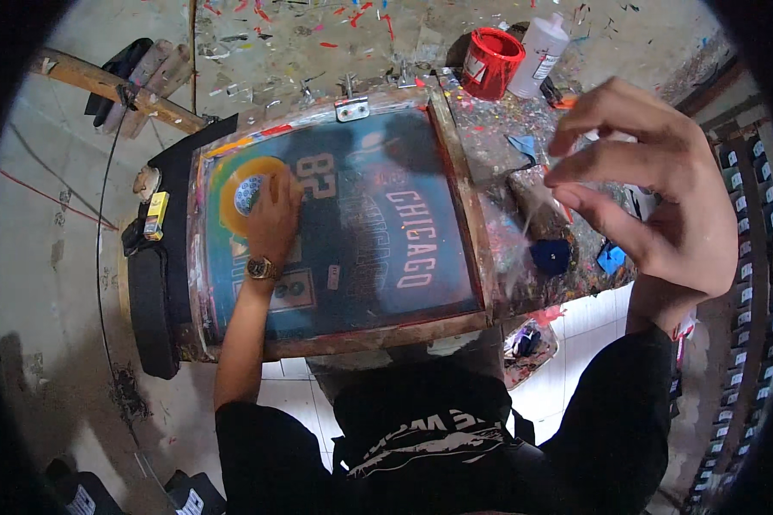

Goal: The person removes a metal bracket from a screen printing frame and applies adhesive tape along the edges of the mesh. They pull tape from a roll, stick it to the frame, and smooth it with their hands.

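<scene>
A wooden-framed printing screen (361, 283) with lettering and number designs in its mesh lies in front of me. On its left part is a yellow roll of tape (228, 196) with a white, blue-patterned core. My left hand (275, 210), a watch (262, 268) on its wrist, grips the right side of this roll; some of its fingertips are hidden. My right hand (644, 180) is raised over the table at the right, thumb and fingertip pinched together. From that pinch hangs a thin see-through strip (528, 206), faint and blurred.
A metal hinge clamp (351, 109) holds the screen's far edge. A red paint can (493, 64) and a white bottle (541, 56) stand at the back right. Blue scraps (611, 257) lie on the paint-spattered table (507, 146). A yellow box (155, 215) sits left of the screen.
</scene>
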Action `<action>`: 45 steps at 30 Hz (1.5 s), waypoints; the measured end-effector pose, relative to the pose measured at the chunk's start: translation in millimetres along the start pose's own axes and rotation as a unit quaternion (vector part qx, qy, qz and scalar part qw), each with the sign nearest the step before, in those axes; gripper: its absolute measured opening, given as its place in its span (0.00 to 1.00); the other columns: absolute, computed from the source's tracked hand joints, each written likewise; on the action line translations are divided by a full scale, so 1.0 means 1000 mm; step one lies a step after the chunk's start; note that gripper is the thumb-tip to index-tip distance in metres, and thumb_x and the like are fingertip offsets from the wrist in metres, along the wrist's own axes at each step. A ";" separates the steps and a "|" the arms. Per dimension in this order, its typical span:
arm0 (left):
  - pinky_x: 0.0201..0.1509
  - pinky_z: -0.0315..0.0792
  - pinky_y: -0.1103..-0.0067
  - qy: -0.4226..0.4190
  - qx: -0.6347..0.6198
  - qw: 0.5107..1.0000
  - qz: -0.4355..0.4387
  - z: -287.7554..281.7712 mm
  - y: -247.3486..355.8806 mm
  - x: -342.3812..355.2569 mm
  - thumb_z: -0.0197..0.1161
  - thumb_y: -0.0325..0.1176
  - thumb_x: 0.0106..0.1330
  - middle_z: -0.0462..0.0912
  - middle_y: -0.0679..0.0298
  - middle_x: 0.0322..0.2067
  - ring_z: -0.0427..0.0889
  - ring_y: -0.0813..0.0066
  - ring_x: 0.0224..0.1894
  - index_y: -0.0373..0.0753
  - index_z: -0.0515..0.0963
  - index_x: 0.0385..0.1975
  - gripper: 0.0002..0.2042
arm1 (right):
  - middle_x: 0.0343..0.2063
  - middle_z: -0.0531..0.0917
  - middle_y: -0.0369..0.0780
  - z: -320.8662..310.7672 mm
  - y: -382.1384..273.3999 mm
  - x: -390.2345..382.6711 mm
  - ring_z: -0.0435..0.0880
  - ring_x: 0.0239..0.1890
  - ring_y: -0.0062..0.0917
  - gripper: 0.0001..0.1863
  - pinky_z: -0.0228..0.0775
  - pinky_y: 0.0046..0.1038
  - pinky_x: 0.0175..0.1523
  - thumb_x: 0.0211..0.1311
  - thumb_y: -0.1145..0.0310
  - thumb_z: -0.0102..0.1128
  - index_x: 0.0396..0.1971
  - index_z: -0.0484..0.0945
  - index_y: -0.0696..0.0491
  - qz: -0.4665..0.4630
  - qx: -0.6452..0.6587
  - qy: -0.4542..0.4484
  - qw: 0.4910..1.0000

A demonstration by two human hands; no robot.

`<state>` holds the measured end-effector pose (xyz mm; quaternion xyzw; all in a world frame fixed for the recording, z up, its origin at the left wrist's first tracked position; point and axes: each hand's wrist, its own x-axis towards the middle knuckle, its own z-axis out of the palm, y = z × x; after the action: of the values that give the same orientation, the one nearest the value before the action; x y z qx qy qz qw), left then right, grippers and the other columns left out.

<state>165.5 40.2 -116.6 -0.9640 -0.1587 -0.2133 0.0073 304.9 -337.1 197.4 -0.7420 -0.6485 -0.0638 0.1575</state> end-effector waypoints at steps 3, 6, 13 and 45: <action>0.67 0.67 0.52 0.120 0.009 0.991 0.060 -0.038 0.043 0.006 0.65 0.57 0.66 0.72 0.43 0.63 0.73 0.43 0.64 0.35 0.70 0.65 0.36 | 0.33 0.82 0.44 0.007 -0.007 0.016 0.82 0.39 0.36 0.11 0.71 0.34 0.44 0.43 0.72 0.73 0.28 0.85 0.60 -0.014 0.017 0.031 0.999; 0.73 0.57 0.52 -0.015 -0.409 0.897 0.166 -0.076 0.110 0.009 0.71 0.62 0.56 0.71 0.44 0.65 0.65 0.47 0.71 0.32 0.68 0.66 0.46 | 0.33 0.82 0.44 0.011 -0.016 0.032 0.82 0.39 0.36 0.10 0.72 0.33 0.45 0.45 0.73 0.73 0.29 0.85 0.61 -0.013 0.057 0.042 0.997; 0.66 0.71 0.64 -0.260 -0.657 0.682 0.189 -0.100 0.166 0.014 0.69 0.32 0.63 0.79 0.51 0.60 0.75 0.64 0.66 0.35 0.71 0.60 0.25 | 0.31 0.84 0.45 0.014 0.001 0.022 0.83 0.38 0.33 0.07 0.72 0.32 0.45 0.51 0.76 0.71 0.31 0.86 0.61 0.001 0.071 0.071 0.995; 0.36 0.73 0.85 -0.439 -0.564 0.698 0.049 0.067 0.133 0.167 0.70 0.34 0.66 0.90 0.68 0.39 0.84 0.85 0.36 0.39 0.85 0.45 0.11 | 0.28 0.88 0.39 0.259 -0.084 -0.124 0.84 0.30 0.15 0.11 0.76 0.19 0.36 0.60 0.77 0.73 0.41 0.83 0.61 0.621 0.433 0.223 0.614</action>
<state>377.0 -30.1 -101.0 -0.7782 0.0539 0.1854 -0.5975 175.6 -363.3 -70.7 -0.7758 0.0696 0.1743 0.6024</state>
